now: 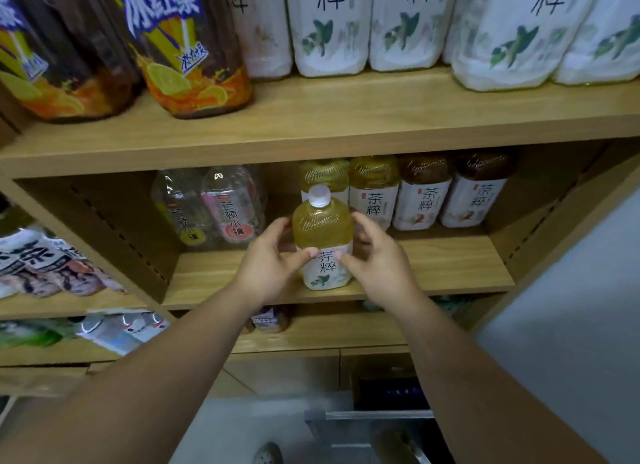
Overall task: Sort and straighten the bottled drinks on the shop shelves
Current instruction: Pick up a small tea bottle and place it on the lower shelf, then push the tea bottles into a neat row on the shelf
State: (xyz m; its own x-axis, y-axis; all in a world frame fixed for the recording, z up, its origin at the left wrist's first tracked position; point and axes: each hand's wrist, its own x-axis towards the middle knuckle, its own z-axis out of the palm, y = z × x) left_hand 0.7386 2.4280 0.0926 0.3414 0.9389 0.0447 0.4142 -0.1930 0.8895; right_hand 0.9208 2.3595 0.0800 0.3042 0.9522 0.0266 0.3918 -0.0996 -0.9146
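A small bottle of yellow-green tea (322, 228) with a white cap and white label stands upright near the front of the middle shelf (433, 273). My left hand (268, 266) grips its left side, thumb on the label. My right hand (377, 259) grips its right side, thumb also on the label. Directly behind it stands another green tea bottle (323, 174). To the right a row of small tea bottles lines the back: one yellow (373, 190) and two brown (423, 192) (479, 190). Two clear bottles with pink and yellow labels (207, 207) stand at the back left.
The upper shelf (311, 117) carries large iced-tea bottles (187, 44) on the left and large white-labelled tea bottles (332, 27) to the right. Snack packets (45, 266) fill the neighbouring unit on the left. A lower shelf holds a small bottle (272, 320). A grey wall stands at right.
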